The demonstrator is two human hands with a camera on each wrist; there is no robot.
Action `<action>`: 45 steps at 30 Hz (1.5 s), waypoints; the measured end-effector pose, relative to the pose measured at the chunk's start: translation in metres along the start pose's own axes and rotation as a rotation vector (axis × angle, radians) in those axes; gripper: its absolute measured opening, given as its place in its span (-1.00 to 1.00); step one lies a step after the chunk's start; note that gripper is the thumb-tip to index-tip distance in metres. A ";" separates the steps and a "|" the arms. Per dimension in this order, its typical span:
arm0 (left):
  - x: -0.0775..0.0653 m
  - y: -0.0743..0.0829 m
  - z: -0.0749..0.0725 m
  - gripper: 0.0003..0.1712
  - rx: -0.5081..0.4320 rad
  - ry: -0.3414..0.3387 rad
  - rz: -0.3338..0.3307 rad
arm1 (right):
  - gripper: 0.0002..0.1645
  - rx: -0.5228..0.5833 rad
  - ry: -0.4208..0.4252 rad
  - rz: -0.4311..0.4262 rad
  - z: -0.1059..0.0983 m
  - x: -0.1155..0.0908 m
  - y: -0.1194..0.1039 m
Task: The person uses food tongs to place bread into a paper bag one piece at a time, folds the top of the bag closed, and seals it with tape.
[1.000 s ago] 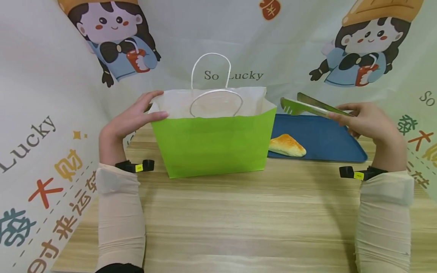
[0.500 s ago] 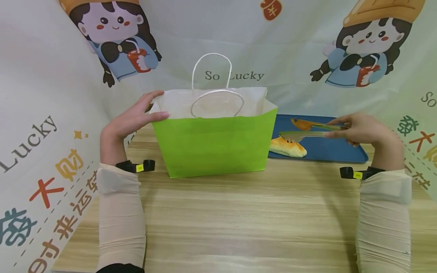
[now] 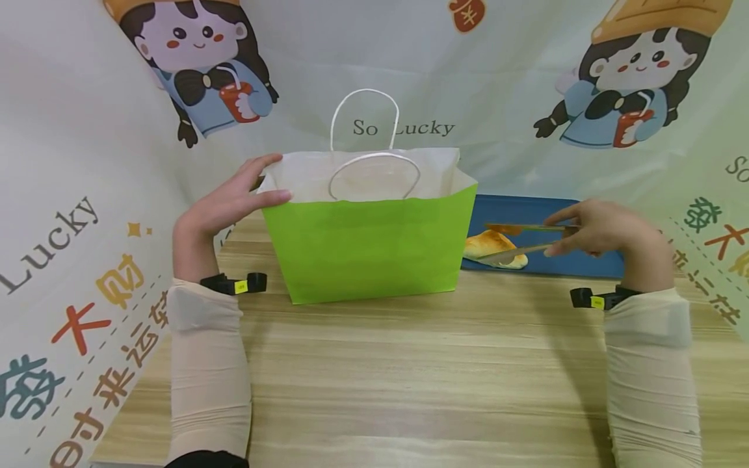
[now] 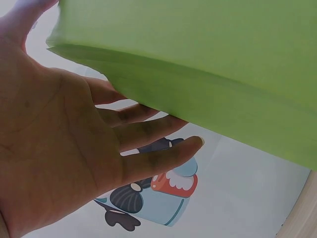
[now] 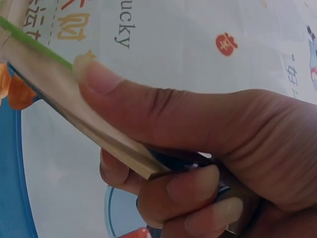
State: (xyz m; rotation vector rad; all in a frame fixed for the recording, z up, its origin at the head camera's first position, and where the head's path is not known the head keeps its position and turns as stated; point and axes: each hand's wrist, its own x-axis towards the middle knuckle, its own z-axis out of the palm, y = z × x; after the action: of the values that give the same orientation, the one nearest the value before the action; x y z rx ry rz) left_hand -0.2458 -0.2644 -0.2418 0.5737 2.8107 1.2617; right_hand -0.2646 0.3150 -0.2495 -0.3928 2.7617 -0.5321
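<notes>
A green paper bag (image 3: 374, 250) with a white inside and white handles stands upright on the table. My left hand (image 3: 225, 198) rests at its left side, the thumb over the front rim and the index finger at the back. The left wrist view has its spread, nearly straight fingers (image 4: 148, 134) touching the green side. On the right, my right hand (image 3: 603, 227) grips tongs (image 3: 535, 249), also seen in the right wrist view (image 5: 74, 99). Their arms lie either side of a golden bread piece (image 3: 488, 242) on a blue tray (image 3: 526, 207); whether both touch it I cannot tell.
The tray sits right behind the bag's right edge, which hides part of it. Bare wooden table (image 3: 421, 370) stretches in front of the bag. A printed white cloth (image 3: 468, 78) hangs behind and to both sides.
My right hand has come down and left with the tongs, from above the tray to around the bread. The left hand and the bag have stayed in place.
</notes>
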 end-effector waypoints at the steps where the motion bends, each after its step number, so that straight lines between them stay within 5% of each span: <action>1: 0.000 0.000 0.000 0.02 0.000 0.000 -0.001 | -0.12 -0.013 -0.005 0.001 0.001 0.000 -0.002; 17: 0.000 0.000 0.000 0.02 -0.012 0.002 -0.012 | -0.20 -0.196 0.092 -0.025 0.015 0.016 -0.021; 45: 0.001 0.001 0.000 0.02 -0.010 -0.003 -0.008 | -0.27 -0.020 0.141 0.003 0.011 0.020 -0.002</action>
State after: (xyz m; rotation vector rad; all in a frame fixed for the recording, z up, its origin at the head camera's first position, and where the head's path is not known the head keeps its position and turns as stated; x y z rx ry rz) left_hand -0.2461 -0.2637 -0.2412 0.5622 2.7999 1.2720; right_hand -0.2788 0.3039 -0.2630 -0.3687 2.9044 -0.5515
